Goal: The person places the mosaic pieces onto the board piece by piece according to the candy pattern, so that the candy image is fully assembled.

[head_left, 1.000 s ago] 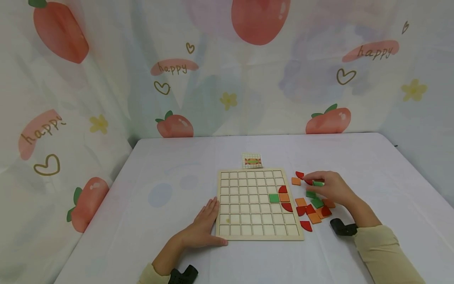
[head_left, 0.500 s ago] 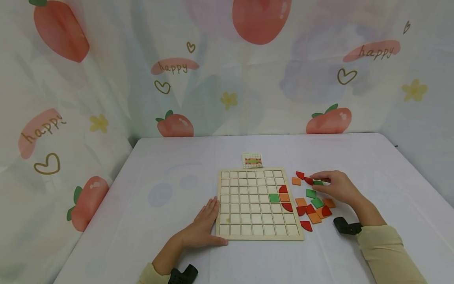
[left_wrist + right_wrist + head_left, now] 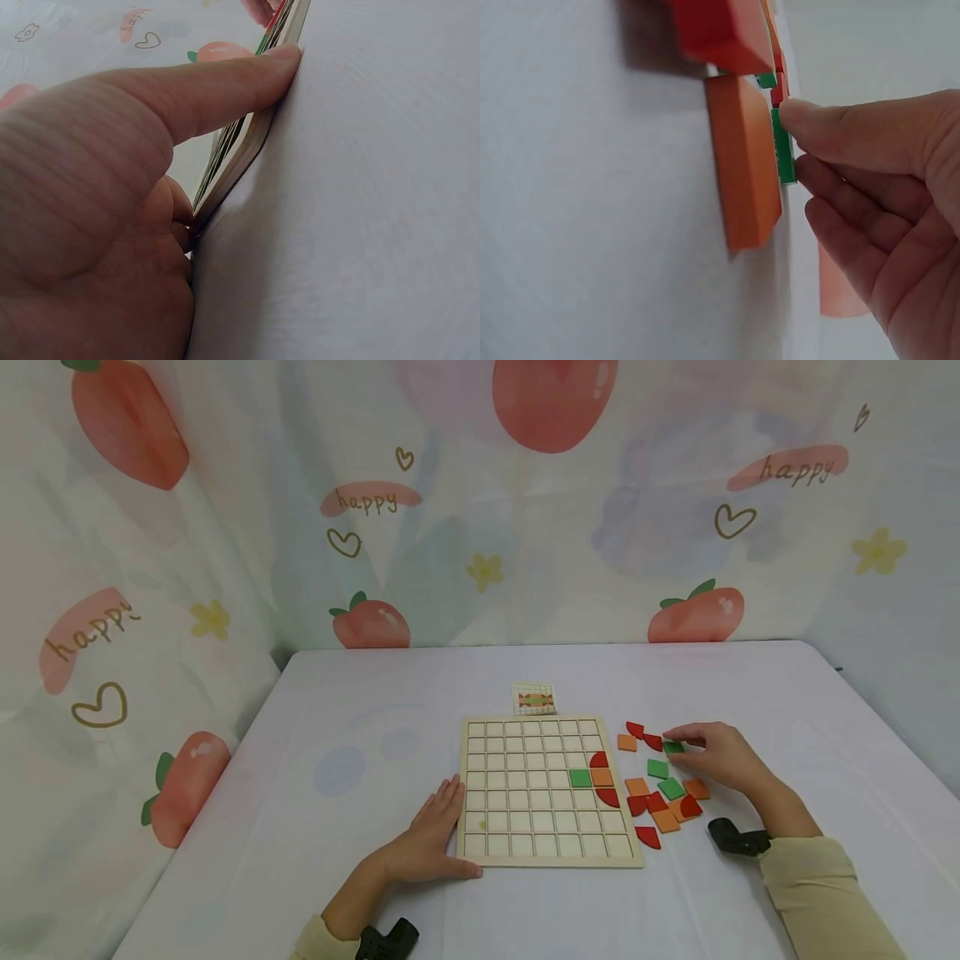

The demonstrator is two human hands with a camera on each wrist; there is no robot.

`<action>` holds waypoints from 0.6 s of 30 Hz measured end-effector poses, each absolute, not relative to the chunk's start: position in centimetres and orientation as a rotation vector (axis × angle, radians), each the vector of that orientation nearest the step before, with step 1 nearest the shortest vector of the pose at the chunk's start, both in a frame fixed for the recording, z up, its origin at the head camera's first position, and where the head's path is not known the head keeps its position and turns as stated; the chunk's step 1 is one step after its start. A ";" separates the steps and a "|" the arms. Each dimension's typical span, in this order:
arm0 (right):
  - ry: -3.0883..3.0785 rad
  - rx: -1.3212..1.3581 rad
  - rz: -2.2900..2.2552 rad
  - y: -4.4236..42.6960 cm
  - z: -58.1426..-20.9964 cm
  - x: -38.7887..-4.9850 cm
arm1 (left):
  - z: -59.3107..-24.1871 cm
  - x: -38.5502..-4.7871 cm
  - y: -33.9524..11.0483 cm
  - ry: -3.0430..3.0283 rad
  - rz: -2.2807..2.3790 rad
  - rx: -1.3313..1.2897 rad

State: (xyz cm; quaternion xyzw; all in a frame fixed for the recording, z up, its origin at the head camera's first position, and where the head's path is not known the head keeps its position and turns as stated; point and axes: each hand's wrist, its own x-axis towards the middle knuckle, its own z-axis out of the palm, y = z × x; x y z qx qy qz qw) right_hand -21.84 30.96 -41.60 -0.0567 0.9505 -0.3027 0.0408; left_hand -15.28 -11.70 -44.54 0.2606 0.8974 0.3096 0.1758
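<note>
My left hand (image 3: 427, 835) lies along the left edge of a pale wooden grid board (image 3: 547, 862), thumb at its near corner; in the left wrist view the thumb (image 3: 217, 86) touches the board's rim (image 3: 255, 139). On the board's right side sit a green square (image 3: 580, 778), an orange square (image 3: 602, 777) and two red quarter-round tiles. My right hand (image 3: 716, 760) pinches a green tile (image 3: 674, 747) lying on the table right of the board. In the right wrist view, the thumb meets this green tile (image 3: 784, 146); the index finger is mostly hidden.
Loose tiles lie right of the board: an orange square (image 3: 627, 742), a red quarter-round (image 3: 647, 837), a green square (image 3: 657, 768) and several others, some overlapping. A small pattern card (image 3: 534, 700) lies behind the board. A printed curtain (image 3: 525, 568) hangs behind the table.
My right hand has shifted slightly right, off the red quarter-round tile, which now shows fully, and onto the green tile. The left hand and board stay put.
</note>
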 end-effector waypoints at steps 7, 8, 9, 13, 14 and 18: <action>2.911 -0.165 -0.891 31.3 -41.8 -22.0 | -44.6 -15.3 -11.7 2.551 0.867 0.746; 2.911 -0.165 -0.889 31.3 -41.9 -22.0 | -44.7 -15.3 -11.7 2.551 0.868 0.746; 2.912 -0.166 -0.888 31.3 -41.9 -22.0 | -44.7 -15.3 -11.7 2.551 0.869 0.746; 2.913 -0.167 -0.876 31.3 -42.0 -22.1 | -44.7 -15.3 -11.7 2.549 0.869 0.748; 2.913 -0.165 -0.873 31.4 -42.0 -22.1 | -44.6 -15.3 -11.7 2.548 0.871 0.748; 2.915 -0.165 -0.866 31.5 -42.2 -22.2 | -44.5 -15.2 -11.7 2.543 0.875 0.749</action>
